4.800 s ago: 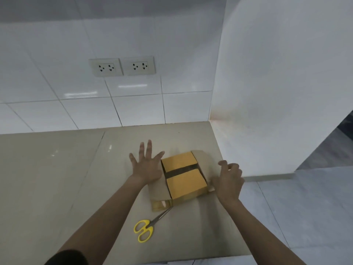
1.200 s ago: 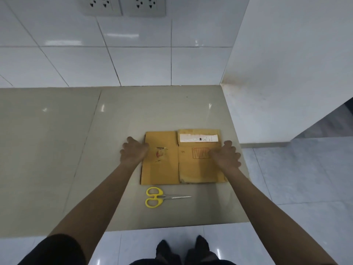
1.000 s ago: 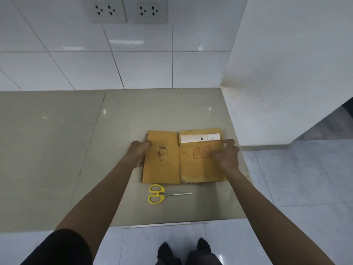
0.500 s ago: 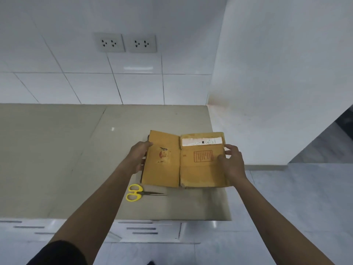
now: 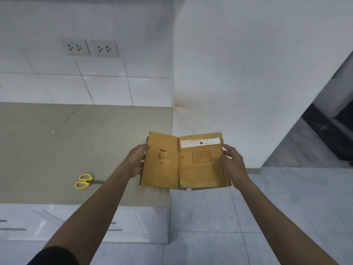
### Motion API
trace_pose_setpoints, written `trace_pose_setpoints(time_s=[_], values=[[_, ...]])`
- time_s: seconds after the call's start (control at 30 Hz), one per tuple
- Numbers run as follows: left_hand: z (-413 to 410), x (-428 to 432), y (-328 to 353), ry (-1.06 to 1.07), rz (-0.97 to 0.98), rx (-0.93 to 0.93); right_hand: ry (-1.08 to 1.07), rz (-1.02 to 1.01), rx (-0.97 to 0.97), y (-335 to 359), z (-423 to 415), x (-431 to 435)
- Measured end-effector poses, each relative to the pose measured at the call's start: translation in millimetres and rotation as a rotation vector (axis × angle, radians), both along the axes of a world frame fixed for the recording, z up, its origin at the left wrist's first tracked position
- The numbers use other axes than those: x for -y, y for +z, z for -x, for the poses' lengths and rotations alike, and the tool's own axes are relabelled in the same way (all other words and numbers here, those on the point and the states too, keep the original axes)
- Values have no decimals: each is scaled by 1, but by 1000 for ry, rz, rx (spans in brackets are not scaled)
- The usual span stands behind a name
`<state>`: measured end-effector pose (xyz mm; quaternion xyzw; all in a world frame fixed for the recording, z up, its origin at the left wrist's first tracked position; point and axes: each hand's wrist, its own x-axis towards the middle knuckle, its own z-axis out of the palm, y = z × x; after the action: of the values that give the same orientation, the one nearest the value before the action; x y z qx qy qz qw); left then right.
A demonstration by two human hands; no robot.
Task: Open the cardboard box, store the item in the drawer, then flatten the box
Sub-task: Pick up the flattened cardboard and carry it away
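step: flattening done, box point(image 5: 183, 161) pressed flat | hands: left point(image 5: 136, 161) and right point(image 5: 233, 163) each closed on a side edge | box: held off table point(image 5: 57, 150), past its right edge | scissors point(image 5: 84, 181) near front edge | next: probably set box down

Two bare forearms, left hand point(image 5: 136, 162), right hand point(image 5: 233, 163), dark short sleeve point(image 5: 55, 256) on left arm

One flattened cardboard box point(image 5: 183, 161) was counted, one pair of yellow scissors point(image 5: 84, 181), two wall sockets point(image 5: 76, 48) point(image 5: 104, 48), two hands seen, left hand point(image 5: 136, 161), right hand point(image 5: 232, 163), one countertop point(image 5: 57, 142).
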<state>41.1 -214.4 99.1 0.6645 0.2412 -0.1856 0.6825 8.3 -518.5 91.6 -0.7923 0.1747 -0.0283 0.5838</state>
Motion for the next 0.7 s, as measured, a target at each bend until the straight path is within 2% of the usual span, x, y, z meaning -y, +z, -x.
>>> trace_pose_setpoints(time_s=[0.4, 0.7], values=[[-22, 92, 6, -153, 34, -19, -126, -34, 24, 3, 13, 89], [-65, 171, -6, -199, -11, -23, -147, -49, -3, -10, -21, 168]])
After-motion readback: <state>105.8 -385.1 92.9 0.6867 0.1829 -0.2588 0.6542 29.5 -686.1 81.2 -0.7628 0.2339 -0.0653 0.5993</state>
